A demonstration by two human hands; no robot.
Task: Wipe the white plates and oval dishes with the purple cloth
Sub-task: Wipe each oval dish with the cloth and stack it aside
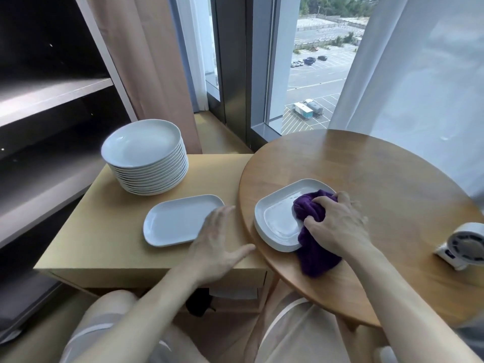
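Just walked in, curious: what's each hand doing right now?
Left hand: open, fingers spread, holding nothing.
Right hand: closed round the purple cloth, pressing it on the top dish.

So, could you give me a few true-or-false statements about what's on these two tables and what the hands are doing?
1. The right hand grips the purple cloth on top of the stacked oval dishes on the round table. True.
2. The left hand holds a plate. False: it is open and holds nothing.
3. The tall pile of round plates stands on the round table. False: it stands on the square side table.
4. A single oval dish lies on the side table, in front of the plate pile. True.
5. A small white fan sits at the round table's right edge. True.
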